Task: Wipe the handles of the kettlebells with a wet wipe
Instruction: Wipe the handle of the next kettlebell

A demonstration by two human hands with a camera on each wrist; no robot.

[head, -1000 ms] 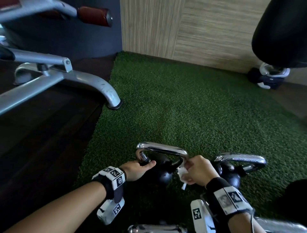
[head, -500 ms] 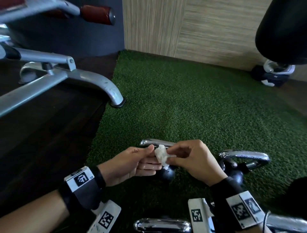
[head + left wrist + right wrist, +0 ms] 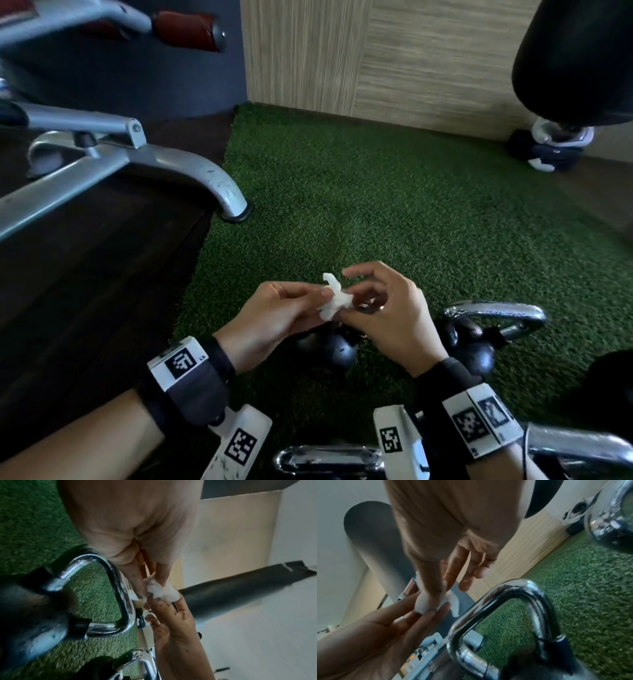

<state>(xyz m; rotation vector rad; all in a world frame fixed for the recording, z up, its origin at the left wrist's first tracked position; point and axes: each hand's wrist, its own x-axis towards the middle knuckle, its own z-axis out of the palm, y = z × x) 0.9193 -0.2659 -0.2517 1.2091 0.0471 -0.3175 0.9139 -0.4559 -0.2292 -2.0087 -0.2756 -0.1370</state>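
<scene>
The left hand (image 3: 274,315) and right hand (image 3: 387,308) meet above the near kettlebell (image 3: 335,349), both pinching a crumpled white wet wipe (image 3: 335,298) between fingertips; the right hand's other fingers are spread loose; a second kettlebell (image 3: 479,342) with a chrome handle (image 3: 496,310) stands just right of it on the green turf (image 3: 376,205); a grey machine leg (image 3: 205,178) lies left of the turf.
</scene>
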